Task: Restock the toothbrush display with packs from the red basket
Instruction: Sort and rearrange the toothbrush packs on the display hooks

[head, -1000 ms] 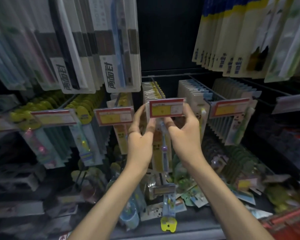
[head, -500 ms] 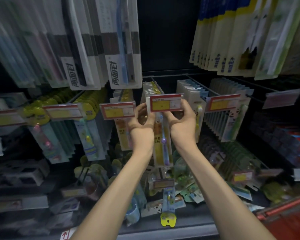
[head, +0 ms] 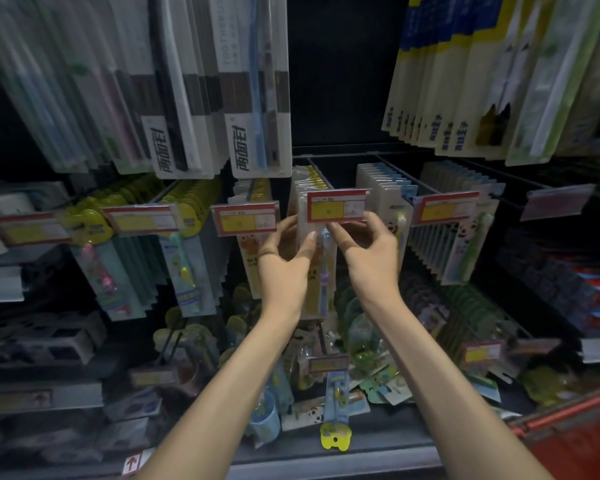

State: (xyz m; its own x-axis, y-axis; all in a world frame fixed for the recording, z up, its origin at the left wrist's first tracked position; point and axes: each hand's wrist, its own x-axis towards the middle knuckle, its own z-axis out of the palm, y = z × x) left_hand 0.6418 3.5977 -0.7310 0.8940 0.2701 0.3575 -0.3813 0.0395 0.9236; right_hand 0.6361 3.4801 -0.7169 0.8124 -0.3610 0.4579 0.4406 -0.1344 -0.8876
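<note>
- Now left hand [head: 284,268] eases, thumb and fingers still round the toothbrush pack [head: 318,289] under the price tag [head: 336,206].
- Right hand [head: 371,258] stays curled there; grip unclear.
- Likely 1 pack hung.

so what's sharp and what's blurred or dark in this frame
Head view: left hand, right hand and centre price tag are sharpest and best lit; upper-left hanging packs smear with blur; lower shelves sit in shadow; wide-angle distortion fans the edges; the red basket is soft.
</note>
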